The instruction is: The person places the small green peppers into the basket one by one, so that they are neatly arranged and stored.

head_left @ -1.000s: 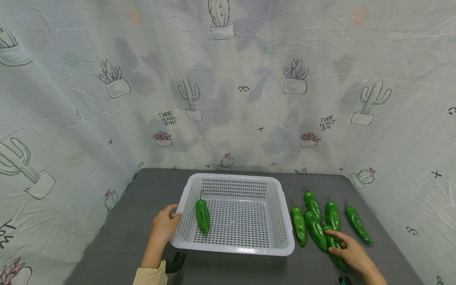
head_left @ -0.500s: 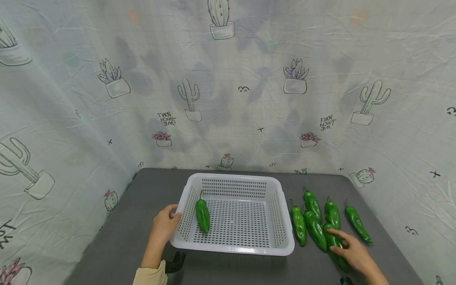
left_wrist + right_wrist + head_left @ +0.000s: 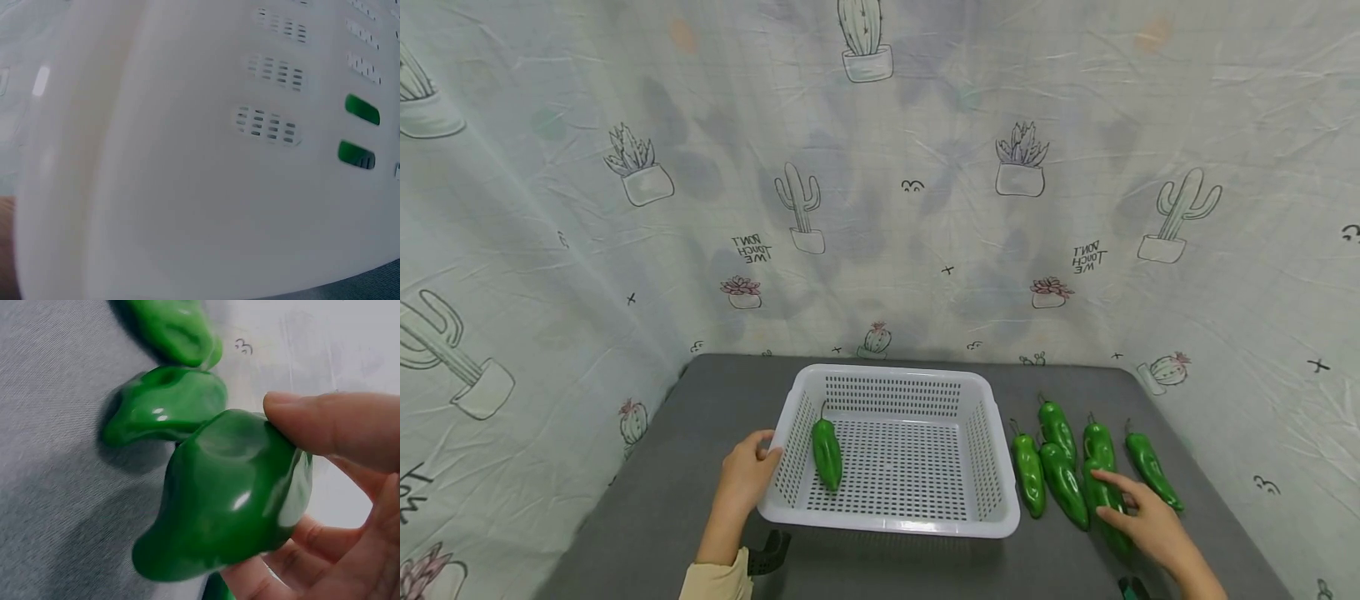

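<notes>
My left hand (image 3: 747,475) grips the left rim of a white slotted plastic basket (image 3: 889,527), thumb on the rim. One green chili pepper (image 3: 827,454) lies inside, near the basket's left wall. To the basket's right, my right hand (image 3: 1146,521) holds another green pepper (image 3: 225,494) between thumb and fingers; in the right wrist view its tip points down to the left. Several more green peppers lie close around it, among them a slim one (image 3: 1028,472) beside the basket. The left wrist view is mostly filled by the basket's wall (image 3: 175,206), with green showing through two slots.
A dark grey cloth-covered table (image 3: 700,417) carries everything. Behind and at both sides hangs a pale curtain (image 3: 880,208) printed with cacti. A lone pepper (image 3: 1152,468) lies furthest right, near the table's right edge.
My right hand and the pepper in it have moved slightly away from me, and the pepper now overlaps the one behind it. The left hand and basket have stayed put.
</notes>
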The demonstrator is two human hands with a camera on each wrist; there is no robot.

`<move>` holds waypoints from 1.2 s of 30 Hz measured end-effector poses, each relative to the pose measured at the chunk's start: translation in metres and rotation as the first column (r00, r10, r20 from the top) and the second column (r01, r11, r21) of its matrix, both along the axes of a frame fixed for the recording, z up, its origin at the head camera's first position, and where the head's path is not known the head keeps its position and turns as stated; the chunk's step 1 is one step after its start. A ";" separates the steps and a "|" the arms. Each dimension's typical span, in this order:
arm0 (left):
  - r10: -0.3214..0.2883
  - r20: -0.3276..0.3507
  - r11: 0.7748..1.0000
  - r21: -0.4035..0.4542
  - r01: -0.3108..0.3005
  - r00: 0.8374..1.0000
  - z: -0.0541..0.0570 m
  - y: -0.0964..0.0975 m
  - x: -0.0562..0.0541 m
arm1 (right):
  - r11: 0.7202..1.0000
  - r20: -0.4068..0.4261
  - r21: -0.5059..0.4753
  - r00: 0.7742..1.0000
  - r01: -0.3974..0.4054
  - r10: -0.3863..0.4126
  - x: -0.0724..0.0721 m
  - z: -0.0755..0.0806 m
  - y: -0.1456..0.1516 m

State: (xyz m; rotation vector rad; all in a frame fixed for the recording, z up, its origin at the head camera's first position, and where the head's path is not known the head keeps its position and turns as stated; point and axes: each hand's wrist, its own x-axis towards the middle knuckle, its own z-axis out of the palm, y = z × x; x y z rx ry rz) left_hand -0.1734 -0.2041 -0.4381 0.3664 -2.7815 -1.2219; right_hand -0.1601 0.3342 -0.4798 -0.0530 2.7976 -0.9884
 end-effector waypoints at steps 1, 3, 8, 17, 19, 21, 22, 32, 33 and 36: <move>-0.001 0.000 1.000 -0.001 0.001 1.000 0.000 0.000 0.000 | 1.000 -0.007 -0.004 1.000 -0.003 0.003 0.000 0.001 -0.001; -0.001 -0.001 1.000 0.000 0.001 1.000 0.000 0.000 0.000 | 1.000 -0.020 -0.015 1.000 -0.003 0.003 0.000 0.003 -0.002; 0.007 -0.001 1.000 -0.009 -0.007 1.000 -0.002 0.000 -0.001 | 0.999 -0.048 -0.038 0.999 0.005 -0.007 -0.003 0.007 -0.007; 0.006 -0.008 1.000 -0.005 -0.006 1.000 -0.004 -0.001 -0.002 | 0.999 -0.050 -0.045 0.999 0.007 -0.009 -0.011 0.016 -0.018; 0.005 -0.010 1.000 -0.004 -0.005 1.000 -0.004 0.000 -0.002 | 0.999 -0.061 -0.049 0.998 0.009 -0.012 -0.013 0.017 -0.022; 0.004 -0.012 1.000 -0.006 -0.005 1.000 -0.004 0.000 -0.001 | 0.998 -0.078 -0.058 0.997 0.011 -0.016 -0.013 0.018 -0.025; 0.004 -0.012 1.000 -0.006 -0.004 1.000 -0.004 0.000 -0.001 | 0.998 -0.085 -0.063 0.996 0.011 -0.016 -0.014 0.019 -0.027; 0.001 -0.025 1.000 -0.001 -0.001 1.000 -0.003 -0.001 0.000 | 0.996 -0.170 -0.092 0.986 -0.011 -0.005 -0.023 0.033 -0.048; 0.003 -0.024 1.000 -0.002 -0.003 1.000 -0.003 -0.001 0.000 | 0.995 -0.174 -0.095 0.985 -0.012 -0.004 -0.024 0.034 -0.050; 0.001 -0.024 1.000 -0.004 -0.001 1.000 -0.003 -0.001 0.000 | 0.994 -0.187 -0.107 0.982 -0.013 -0.008 -0.028 0.037 -0.056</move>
